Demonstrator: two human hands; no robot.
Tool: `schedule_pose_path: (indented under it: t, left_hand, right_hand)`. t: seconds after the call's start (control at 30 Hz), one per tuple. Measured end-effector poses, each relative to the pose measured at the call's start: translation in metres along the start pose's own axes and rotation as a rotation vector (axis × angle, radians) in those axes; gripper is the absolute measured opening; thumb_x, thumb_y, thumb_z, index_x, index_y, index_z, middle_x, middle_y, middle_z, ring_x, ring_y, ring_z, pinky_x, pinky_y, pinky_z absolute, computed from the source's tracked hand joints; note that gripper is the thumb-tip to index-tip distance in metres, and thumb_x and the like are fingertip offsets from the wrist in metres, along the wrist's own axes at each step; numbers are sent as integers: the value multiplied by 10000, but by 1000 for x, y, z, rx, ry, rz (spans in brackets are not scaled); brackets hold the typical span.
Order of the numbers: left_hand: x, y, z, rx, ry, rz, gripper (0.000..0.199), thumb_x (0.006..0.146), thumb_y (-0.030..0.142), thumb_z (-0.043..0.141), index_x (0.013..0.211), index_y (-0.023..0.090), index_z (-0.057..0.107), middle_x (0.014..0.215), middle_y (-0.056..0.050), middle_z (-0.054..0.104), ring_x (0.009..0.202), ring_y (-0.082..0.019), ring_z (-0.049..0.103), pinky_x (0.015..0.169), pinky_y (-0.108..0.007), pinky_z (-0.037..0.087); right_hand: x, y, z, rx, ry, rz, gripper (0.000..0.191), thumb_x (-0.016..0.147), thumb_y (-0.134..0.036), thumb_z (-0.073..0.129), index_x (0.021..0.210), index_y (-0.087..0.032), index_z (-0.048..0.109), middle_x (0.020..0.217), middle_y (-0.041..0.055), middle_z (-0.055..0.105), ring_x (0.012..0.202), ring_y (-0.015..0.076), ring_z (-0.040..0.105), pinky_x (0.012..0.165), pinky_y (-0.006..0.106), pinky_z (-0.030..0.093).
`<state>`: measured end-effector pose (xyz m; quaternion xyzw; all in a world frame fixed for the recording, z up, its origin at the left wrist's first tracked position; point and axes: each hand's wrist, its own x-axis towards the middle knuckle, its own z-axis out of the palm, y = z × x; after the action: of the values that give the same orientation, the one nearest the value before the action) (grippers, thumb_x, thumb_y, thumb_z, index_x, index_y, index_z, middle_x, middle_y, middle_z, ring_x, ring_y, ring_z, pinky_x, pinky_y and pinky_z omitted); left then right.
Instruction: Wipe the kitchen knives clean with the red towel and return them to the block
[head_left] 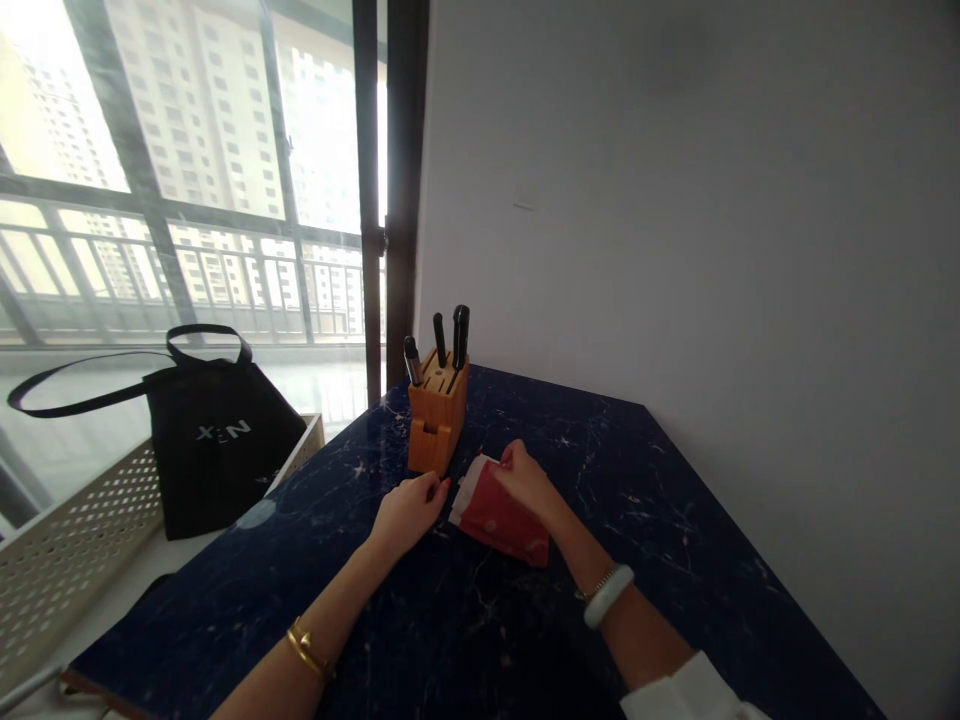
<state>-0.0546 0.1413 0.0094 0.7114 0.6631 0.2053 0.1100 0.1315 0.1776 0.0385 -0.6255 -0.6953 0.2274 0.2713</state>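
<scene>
A red packet [504, 515] with a pale strip along its left edge lies slanted over the dark blue table. My right hand [521, 482] pinches its upper edge, thumb and fingers closed together. Just left of the packet, my left hand [411, 512] has its fingers curled in and the thumb against them. Whatever the left fingers may hold is too small or hidden to name. Right behind the left hand stands a wooden knife block [436, 420] with several black-handled tools in its slots.
The blue marble-patterned table [637, 520] meets a plain wall [690, 220] at the right. On the left, a black tote bag [217, 440] rests in a white perforated basket [82, 570]. Large windows [217, 130] fill the far left.
</scene>
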Motion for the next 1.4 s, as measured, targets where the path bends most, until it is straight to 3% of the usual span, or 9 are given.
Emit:
schedule_pose_path:
  t: [0.2, 0.4, 0.57, 0.7, 0.93, 1.13, 1.4]
  left_hand:
    - [4, 6, 0, 46, -65, 14, 270, 827, 384, 367, 822, 228, 587, 830, -56, 657, 768, -201, 617, 607, -253, 380]
    - [14, 21, 5, 110, -55, 58, 269, 824, 389, 366, 867, 229, 578, 841, -66, 659, 781, -227, 618, 637, -291, 402]
    - [16, 23, 11, 149, -4, 70, 337, 862, 413, 271, 933, 215, 535, 843, -75, 653, 823, -236, 610, 696, -326, 402]
    - [17, 16, 15, 150, -16, 40, 360, 846, 439, 290, 897, 201, 556, 837, -97, 654, 813, -259, 612, 685, -353, 411]
    - [23, -1, 23, 58, -110, -40, 406, 779, 525, 358, 782, 218, 625, 856, -95, 667, 810, -274, 617, 634, -330, 414]
    - [26, -6, 29, -77, -183, -65, 483, 777, 568, 318, 735, 226, 656, 786, -55, 682, 743, -219, 627, 572, -260, 391]
    - [40, -12, 33, -152, -182, -130, 537, 744, 595, 344, 680, 166, 661, 722, -98, 667, 687, -227, 614, 520, -254, 351]
  right_hand:
    - [-58, 58, -39, -15, 14, 5, 103, 745, -208, 466, 840, -207, 427, 613, -40, 499, 580, 129, 498, 561, 234, 338]
    - [-99, 95, -43, 69, 0, 46, 151, 754, -253, 452, 898, -209, 453, 591, -50, 472, 550, 121, 486, 530, 230, 340]
    - [-100, 108, -36, 154, 68, 64, 205, 787, -315, 402, 963, -216, 440, 609, -44, 476, 535, 127, 487, 524, 237, 359]
    - [-93, 118, -30, 45, 130, 47, 199, 789, -338, 400, 941, -224, 458, 591, -40, 482, 544, 144, 506, 539, 253, 353]
    - [-89, 122, -23, 48, 84, 54, 229, 786, -327, 387, 976, -221, 456, 590, -38, 480, 558, 151, 506, 560, 260, 353]
    - [-90, 128, -15, 124, 57, 62, 304, 787, -356, 365, 1050, -213, 414, 531, -65, 371, 511, 146, 447, 519, 250, 324]
    - [-96, 127, -13, 128, 38, 76, 379, 770, -394, 354, 1089, -191, 390, 564, -57, 377, 534, 149, 453, 544, 256, 334]
